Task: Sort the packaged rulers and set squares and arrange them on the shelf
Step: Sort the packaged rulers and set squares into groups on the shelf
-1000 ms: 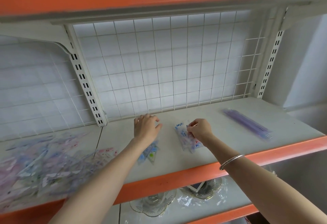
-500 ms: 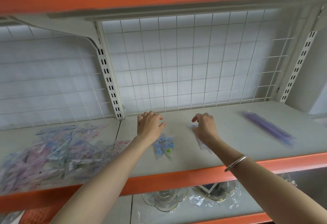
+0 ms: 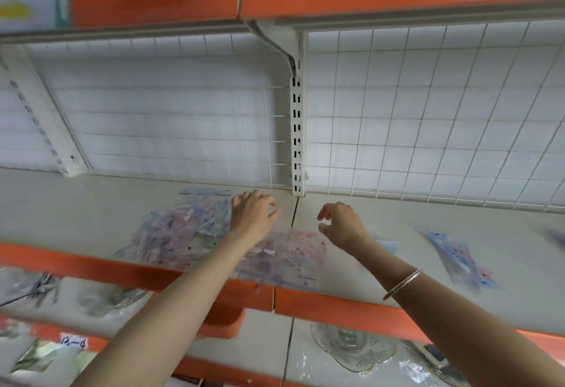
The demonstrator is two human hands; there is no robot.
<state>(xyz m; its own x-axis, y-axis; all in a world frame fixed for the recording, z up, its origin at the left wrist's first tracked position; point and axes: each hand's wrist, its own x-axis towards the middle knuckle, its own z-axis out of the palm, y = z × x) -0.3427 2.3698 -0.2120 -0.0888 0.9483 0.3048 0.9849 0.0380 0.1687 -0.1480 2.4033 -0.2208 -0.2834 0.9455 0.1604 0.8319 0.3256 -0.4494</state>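
**Head view: a few packets set out, the heap hardly touched**

On the shelf (image 3: 76,203) the unsorted pile (image 3: 183,230) of packaged rulers and set squares lies left of the middle. It spreads from near the back grid to the front edge and spills across the seam between the two boards. It is too blurred to tell the kinds apart.

The left hand (image 3: 252,218) hovers at the pile's back right corner, fingers spread and loosely bent, gripping nothing. Whether it touches the packets I cannot tell. Just right of the seam, the right hand (image 3: 344,227) hangs over bare shelf, fingers loosely curled and empty.

Beyond its wrist a small packet (image 3: 389,246) lies mid-shelf, partly hidden by the arm. Further right a long packet (image 3: 458,259) lies slantwise, running toward the front edge, well apart from the pile. At the right edge of the view is a purple smear (image 3: 559,238), too blurred to name.

By my reading the job is at an early stage. Two or three lots are laid out on the right board, loosely and not squared up. The bulk of the stock waits in the pile to be picked through, grouped by kind and arranged.
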